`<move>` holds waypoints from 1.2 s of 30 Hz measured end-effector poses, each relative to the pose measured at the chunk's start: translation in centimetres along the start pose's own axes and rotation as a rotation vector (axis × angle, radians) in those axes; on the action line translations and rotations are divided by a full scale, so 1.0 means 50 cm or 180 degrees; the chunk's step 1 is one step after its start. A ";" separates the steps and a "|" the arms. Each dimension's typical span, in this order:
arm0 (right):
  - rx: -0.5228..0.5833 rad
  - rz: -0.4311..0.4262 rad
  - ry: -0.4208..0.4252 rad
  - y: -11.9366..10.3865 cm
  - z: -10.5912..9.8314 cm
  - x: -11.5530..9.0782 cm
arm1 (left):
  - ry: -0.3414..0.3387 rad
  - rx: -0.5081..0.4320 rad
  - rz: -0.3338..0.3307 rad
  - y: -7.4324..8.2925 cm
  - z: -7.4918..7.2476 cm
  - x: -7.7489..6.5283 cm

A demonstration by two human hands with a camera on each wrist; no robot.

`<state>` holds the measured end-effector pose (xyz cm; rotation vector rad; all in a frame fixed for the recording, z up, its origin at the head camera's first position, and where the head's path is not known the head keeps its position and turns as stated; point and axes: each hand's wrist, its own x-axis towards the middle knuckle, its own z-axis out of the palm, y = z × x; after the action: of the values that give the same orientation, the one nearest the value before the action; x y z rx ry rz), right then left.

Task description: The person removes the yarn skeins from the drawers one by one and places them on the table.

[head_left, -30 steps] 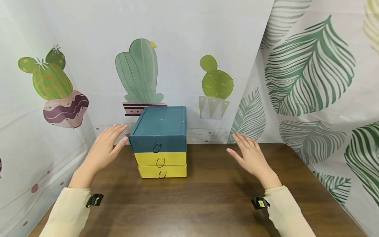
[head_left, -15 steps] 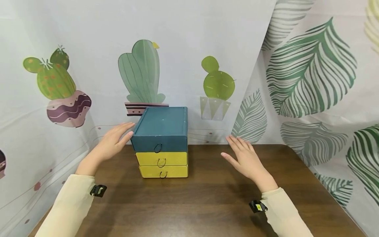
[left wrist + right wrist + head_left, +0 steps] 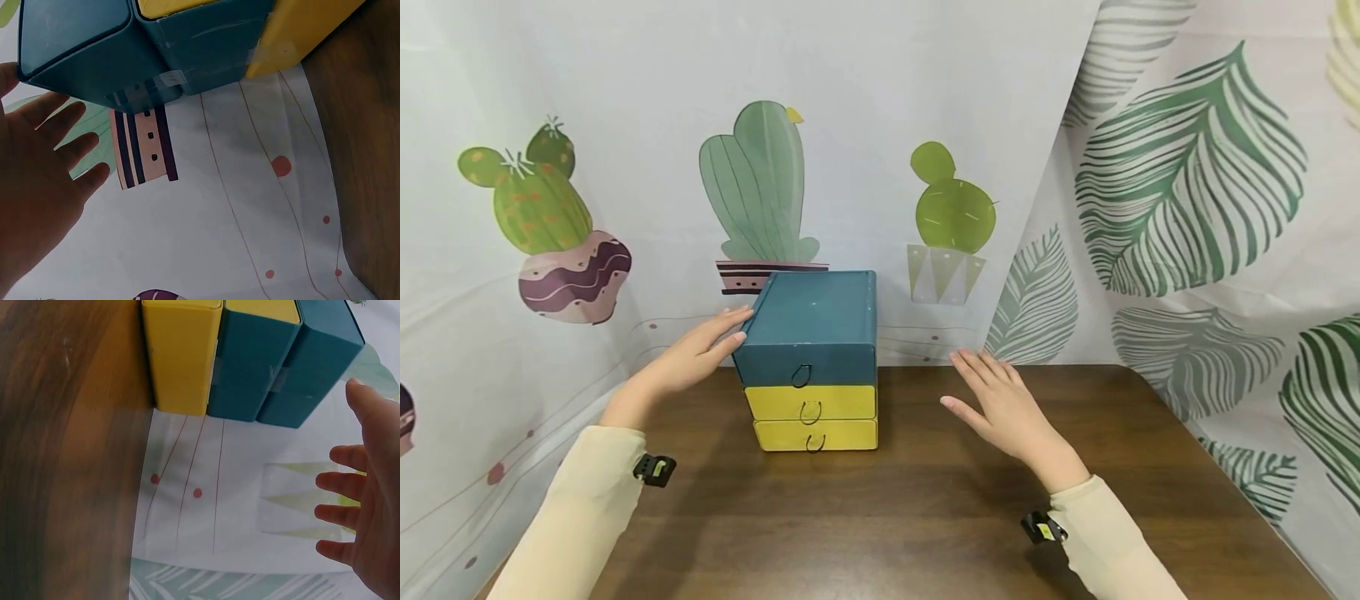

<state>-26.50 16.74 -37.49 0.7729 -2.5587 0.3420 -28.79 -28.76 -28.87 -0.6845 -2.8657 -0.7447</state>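
A small drawer box [image 3: 812, 308] stands on the table, its top tier teal and its two lower drawer fronts yellow, each with a dark loop pull [image 3: 810, 412]. My left hand [image 3: 688, 354] is at the box's upper left edge, fingers extended; its fingertips look to touch the teal tier. In the left wrist view the thumb lies by the teal corner [image 3: 81, 56]. My right hand [image 3: 1003, 408] hovers over the table right of the box, apart from it, with fingers straight and nothing in them. The right wrist view shows its spread fingers [image 3: 340, 484] facing the box's side [image 3: 250, 369].
The brown wooden table [image 3: 850, 517] reaches back to a hanging cloth [image 3: 865, 167] printed with cacti, which stands close behind the box. A leaf-printed cloth [image 3: 1195, 200] borders the table on the right. Both wrists wear dark camera bands.
My left hand has moved right, up to the box's left edge. My right hand has shifted left, nearer the box. The box has kept its place; the view turned slightly.
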 end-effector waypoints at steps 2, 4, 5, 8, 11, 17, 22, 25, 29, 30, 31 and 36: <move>0.0014 -0.0049 0.0000 -0.006 0.000 0.002 | -0.0043 -0.0055 -0.0028 0.000 0.000 0.001; 0.0039 -0.0102 0.0006 -0.012 0.000 0.004 | -0.0078 -0.0087 -0.0092 0.002 -0.001 0.001; 0.0059 -0.0130 0.0011 -0.015 0.000 0.005 | -0.0091 -0.0102 -0.0121 0.001 -0.001 0.001; 0.0148 -0.0253 0.0065 -0.028 -0.002 0.008 | -0.0110 -0.0151 -0.0191 0.003 -0.002 0.000; 0.0245 -0.0443 0.0179 -0.042 -0.005 0.014 | -0.0112 -0.0214 -0.0203 0.004 -0.002 -0.001; 0.0286 -0.0815 0.0412 -0.072 -0.008 0.030 | -0.0094 -0.0315 -0.0179 0.004 -0.002 -0.001; 0.0324 -0.1049 0.0553 -0.101 -0.011 0.049 | -0.0040 -0.0363 -0.0112 0.000 0.001 -0.002; 0.0351 -0.1189 0.0608 -0.119 -0.011 0.062 | -0.0009 -0.0350 -0.0083 -0.001 0.002 -0.002; 0.0367 -0.1367 0.0624 -0.143 -0.009 0.083 | -0.0004 -0.0297 -0.0083 0.000 0.003 -0.003; 0.0349 -0.1407 0.0621 -0.149 -0.007 0.089 | -0.0008 -0.0293 -0.0077 0.000 0.004 -0.002; 0.0329 -0.1442 0.0613 -0.156 -0.006 0.094 | -0.0011 -0.0283 -0.0070 0.000 0.004 -0.002; 0.0145 -0.1617 0.0601 -0.188 0.003 0.123 | -0.0036 -0.0245 -0.0042 0.000 0.004 -0.001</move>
<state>-25.75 6.22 -33.70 1.2985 -2.0934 0.2899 -28.71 -28.68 -29.08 -0.6819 -2.8676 -0.8599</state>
